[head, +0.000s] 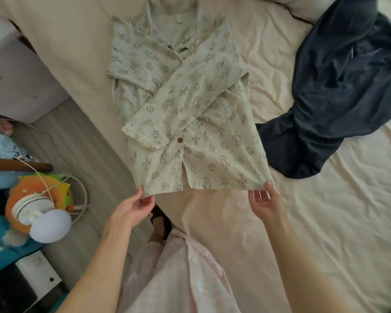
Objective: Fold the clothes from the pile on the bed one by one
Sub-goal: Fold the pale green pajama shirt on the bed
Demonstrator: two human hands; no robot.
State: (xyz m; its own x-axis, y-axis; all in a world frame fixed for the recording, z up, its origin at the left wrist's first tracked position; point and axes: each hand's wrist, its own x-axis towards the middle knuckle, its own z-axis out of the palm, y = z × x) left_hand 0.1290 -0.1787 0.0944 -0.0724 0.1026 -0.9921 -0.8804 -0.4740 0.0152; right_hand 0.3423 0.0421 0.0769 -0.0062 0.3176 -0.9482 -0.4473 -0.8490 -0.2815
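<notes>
- Left hand [134, 205] and right hand [263, 198] each pinch a hem corner of the printed shirt [185, 105], sleeves crossed, near the bed's [325, 222] edge.
- Dark garment [339, 86] lies just beside it.

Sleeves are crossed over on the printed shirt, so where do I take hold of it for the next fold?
Probably at the two bottom hem corners, coming from the near edge of the bed. The printed shirt lies flat with its hem toward you; the left hand and right hand already pinch those corners, ready to lift toward the collar.

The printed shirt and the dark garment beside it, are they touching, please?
Touching: the head view shows the printed shirt's right edge meeting the dark garment near the hem, no sheet visible between.
</notes>
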